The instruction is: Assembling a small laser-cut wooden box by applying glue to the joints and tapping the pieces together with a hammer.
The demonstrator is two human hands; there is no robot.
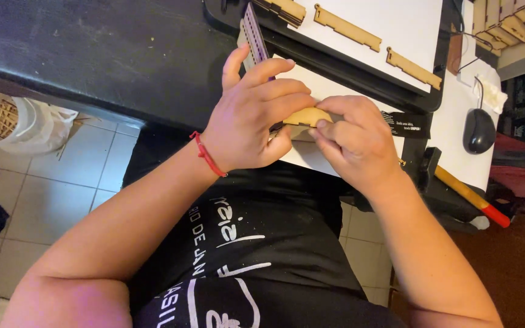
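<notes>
Head view: two bare hands closed together on a small wooden piece at the desk edge.

At far left a white plastic bag sat on the tiled floor; the left hand, a red cord bracelet at its wrist, curled its fingers over the small wooden piece; the right hand pinched that same piece from the other side, fingers closed on it; white sheet lay beneath; notched wooden strips rested above; a black mouse lay at right.
</notes>
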